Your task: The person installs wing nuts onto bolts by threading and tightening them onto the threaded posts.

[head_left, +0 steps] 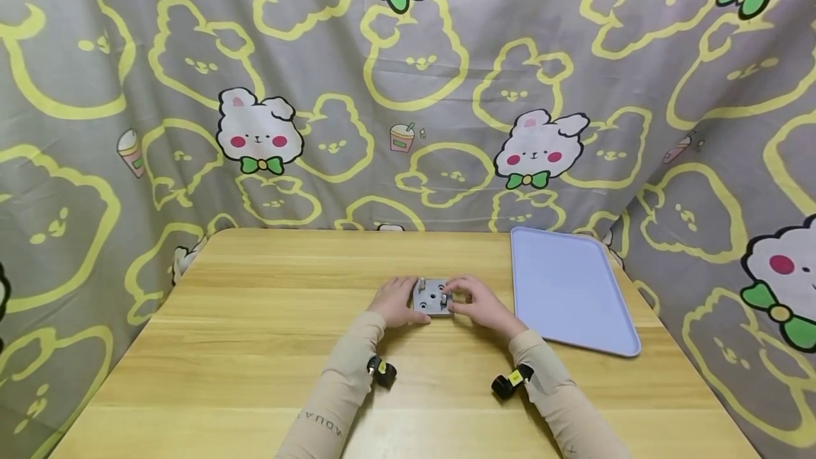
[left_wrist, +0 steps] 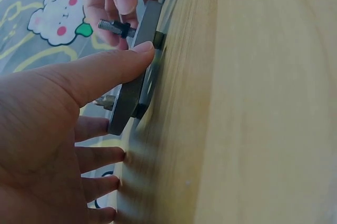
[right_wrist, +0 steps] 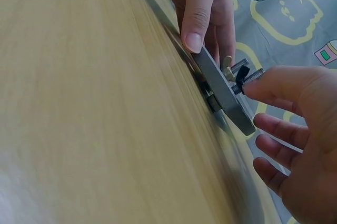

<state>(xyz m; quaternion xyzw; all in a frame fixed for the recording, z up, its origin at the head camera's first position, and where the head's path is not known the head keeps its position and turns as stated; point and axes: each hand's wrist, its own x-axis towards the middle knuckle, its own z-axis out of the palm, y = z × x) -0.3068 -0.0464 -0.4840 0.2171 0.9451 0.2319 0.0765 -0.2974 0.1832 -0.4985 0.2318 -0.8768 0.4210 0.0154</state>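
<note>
A grey metal plate [head_left: 426,307] with round holes lies near the middle of the wooden table, on short feet that show beneath it. Two threaded bolts rise from its top; one bears a brass-coloured wing nut [right_wrist: 227,71], the other a black wing nut [right_wrist: 242,74]. My left hand [head_left: 394,302] grips the plate's left side, thumb [left_wrist: 113,71] on the near edge. With thumb and index finger, my right hand [head_left: 481,305] pinches the black wing nut on the right-hand bolt. Its other fingers [right_wrist: 279,150] hang loosely curled beside the plate.
A pale blue tray [head_left: 567,282] lies at the table's right back, close to my right forearm. Behind the wooden table [head_left: 255,346] hangs a grey curtain [head_left: 319,91] with rabbit prints. Black cameras [head_left: 382,372] are strapped to both wrists.
</note>
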